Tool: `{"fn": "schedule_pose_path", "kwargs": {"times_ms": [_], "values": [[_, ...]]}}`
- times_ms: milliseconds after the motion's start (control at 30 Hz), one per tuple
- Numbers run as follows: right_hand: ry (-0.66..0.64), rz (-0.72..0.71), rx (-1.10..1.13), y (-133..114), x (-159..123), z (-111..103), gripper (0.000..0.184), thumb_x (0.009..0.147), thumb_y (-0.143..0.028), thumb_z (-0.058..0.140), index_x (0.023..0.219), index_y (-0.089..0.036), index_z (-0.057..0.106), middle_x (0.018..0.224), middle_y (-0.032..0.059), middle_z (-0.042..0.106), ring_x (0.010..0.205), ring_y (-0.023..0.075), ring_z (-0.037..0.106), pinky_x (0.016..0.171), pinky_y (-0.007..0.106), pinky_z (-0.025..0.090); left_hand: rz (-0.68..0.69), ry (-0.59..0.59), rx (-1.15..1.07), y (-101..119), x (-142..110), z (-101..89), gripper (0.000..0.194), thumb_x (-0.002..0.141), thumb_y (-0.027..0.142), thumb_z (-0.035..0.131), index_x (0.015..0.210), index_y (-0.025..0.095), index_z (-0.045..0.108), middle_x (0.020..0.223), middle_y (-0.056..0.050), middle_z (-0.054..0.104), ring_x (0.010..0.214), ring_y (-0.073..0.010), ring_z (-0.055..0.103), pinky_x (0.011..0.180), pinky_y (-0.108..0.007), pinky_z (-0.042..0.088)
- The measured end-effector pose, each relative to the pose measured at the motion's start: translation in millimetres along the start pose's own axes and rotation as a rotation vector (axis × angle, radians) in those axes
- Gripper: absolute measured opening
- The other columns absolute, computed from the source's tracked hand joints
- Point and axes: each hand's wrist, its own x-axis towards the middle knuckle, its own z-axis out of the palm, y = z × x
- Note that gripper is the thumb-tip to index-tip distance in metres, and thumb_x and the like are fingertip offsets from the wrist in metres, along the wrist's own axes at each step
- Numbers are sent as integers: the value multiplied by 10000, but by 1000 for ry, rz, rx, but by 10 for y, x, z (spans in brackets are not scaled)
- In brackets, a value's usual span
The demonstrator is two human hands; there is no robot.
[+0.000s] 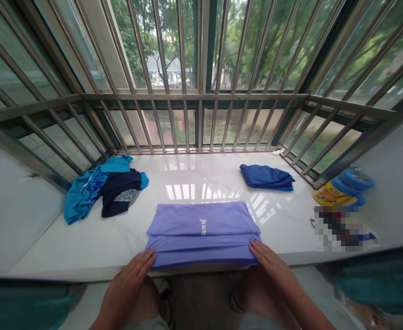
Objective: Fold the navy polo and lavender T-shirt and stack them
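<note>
A purple garment [203,233] with small white lettering lies partly folded on the white windowsill [95,238], near its front edge. My left hand [129,284] rests flat at the garment's near left corner, fingers stretched out and touching the cloth. My right hand [273,263] lies flat at the near right corner, fingers extended onto the fabric. Neither hand grips anything.
A heap of turquoise and dark navy clothes [103,188] sits at the left. A folded blue garment [266,177] lies at the back right. A yellow and blue toy-like object [342,190] stands at the right edge. Metal window bars [198,96] enclose the sill.
</note>
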Motion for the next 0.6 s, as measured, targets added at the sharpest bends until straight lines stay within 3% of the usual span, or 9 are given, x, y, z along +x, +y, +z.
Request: {"fn": "schedule_pose_path", "kwargs": {"times_ms": [100,167,300,400,467,600], "values": [[-38,60,154,1,74,-301,580,955,-118,444,1401,-333,746,1456,81,727,1331,262,709,1123,455,591,33,31,-165,-42,141,-148,459,986,278,522,1363,420,741,1384,-43,777,1265,-291,743,1112,-460,614],[-71,122,274,-16,245,-544,470,947,-184,502,1294,-307,794,1341,90,785,1236,277,754,1084,457,607,14,16,-321,-77,354,-290,328,991,347,550,1200,356,802,1218,-66,832,1135,-289,785,1030,-432,643],[-24,308,425,56,834,-860,336,1019,-406,533,1156,-266,805,1076,61,843,980,271,799,900,396,640,-273,-28,-563,-170,1003,-562,364,996,540,536,1038,279,787,978,-32,824,926,-265,774,820,-353,622],[87,554,272,136,1245,-811,421,1036,-529,504,957,-221,779,821,66,807,750,254,767,676,330,594,-519,-38,-570,-233,1480,-599,434,933,635,538,868,244,714,701,-1,708,700,-236,689,656,-322,519],[121,678,146,130,1371,-663,440,1021,-551,522,880,-207,758,784,102,792,716,264,761,623,323,556,-595,-52,-544,-260,1657,-527,393,876,616,587,876,239,699,663,7,683,665,-229,669,628,-314,466],[164,763,-30,-36,1306,-308,552,1014,-642,538,1045,-146,778,897,216,803,780,324,787,651,375,569,-649,5,-500,-274,1641,-316,368,887,600,593,960,256,704,710,5,714,717,-237,699,652,-316,447]]}}
